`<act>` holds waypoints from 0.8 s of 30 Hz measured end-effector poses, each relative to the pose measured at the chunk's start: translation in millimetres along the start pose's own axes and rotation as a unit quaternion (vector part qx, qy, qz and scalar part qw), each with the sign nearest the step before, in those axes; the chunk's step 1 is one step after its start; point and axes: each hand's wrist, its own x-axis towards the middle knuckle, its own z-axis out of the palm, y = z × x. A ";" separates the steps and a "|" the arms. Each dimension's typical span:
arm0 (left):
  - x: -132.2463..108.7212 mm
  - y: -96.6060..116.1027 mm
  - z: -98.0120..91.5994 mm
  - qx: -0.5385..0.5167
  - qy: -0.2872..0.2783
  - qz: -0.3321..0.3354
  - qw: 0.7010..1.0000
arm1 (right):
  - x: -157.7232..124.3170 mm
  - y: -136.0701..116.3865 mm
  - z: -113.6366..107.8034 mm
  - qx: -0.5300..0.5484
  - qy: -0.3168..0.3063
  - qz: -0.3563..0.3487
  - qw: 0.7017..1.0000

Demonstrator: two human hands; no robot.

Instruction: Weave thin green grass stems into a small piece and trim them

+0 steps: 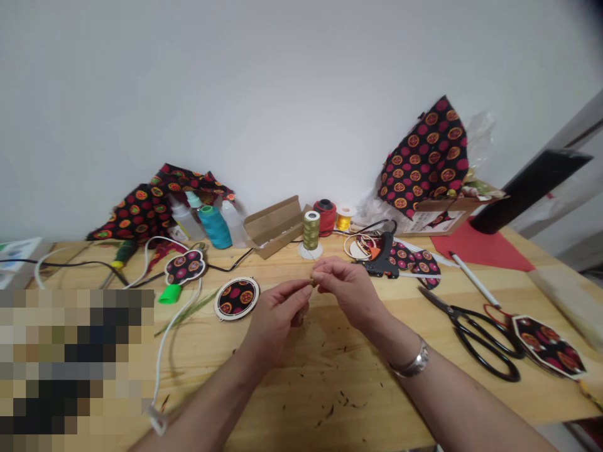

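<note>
"What's nearest to us?"

"A silver bracelet point(414, 361) is circling the right wrist, lower right of the frame. Farther in, the left hand point(276, 314) and the right hand point(351, 289) are meeting near the middle."

"Are the fingers open?"

"No, both are pinching, thumb against forefinger. They're gripping a small olive piece point(311, 282) between them, just below the frame's centre. I can't tell what it is."

"Which way is it lying?"

"It's sitting right at the fingertips, and its long axis isn't showing. The right hand's tips are reaching slightly higher in the frame; the left's are resting just below."

"And past that?"

"A patterned disc point(237, 298) is lying left of centre, beside the left hand. Straight beyond the fingertips, an olive spool point(311, 232) is standing upright, and the right hand is being the nearer one. An open carton point(276, 229) is resting just left of the spool."
</note>
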 end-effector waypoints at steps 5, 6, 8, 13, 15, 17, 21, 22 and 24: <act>0.8 -0.9 0.0 0.010 -0.008 0.006 1.000 | -0.7 -0.4 0.8 0.025 0.012 0.016 0.999; 0.8 -0.8 0.1 0.011 -0.012 0.008 1.000 | -0.8 -0.5 0.8 0.026 0.013 0.018 0.999; 0.9 -0.7 0.2 0.011 -0.022 0.008 1.000 | -0.8 -0.4 0.7 0.019 0.015 0.014 1.000; 1.6 -1.1 -0.4 0.004 -0.044 -0.003 0.999 | -0.5 -1.4 0.3 0.002 0.019 -0.009 1.000; 1.8 -1.1 -0.4 -0.001 -0.046 -0.008 0.999 | -0.5 -2.4 0.2 0.008 0.016 -0.009 1.000; 1.8 -0.8 -0.2 -0.005 -0.045 -0.011 0.999 | -0.5 -3.2 0.1 0.009 0.011 -0.009 1.000; 1.8 -0.6 -0.1 -0.009 -0.042 -0.017 0.999 | -0.1 -2.7 -0.3 -0.001 0.018 -0.009 1.000; 1.8 -0.8 -0.2 -0.010 -0.041 -0.018 0.999 | 0.1 -2.2 -0.4 -0.002 0.021 -0.009 1.000; 1.5 -1.4 -0.6 -0.010 -0.040 -0.019 0.999 | 0.4 -1.5 -0.3 -0.002 0.024 -0.010 1.000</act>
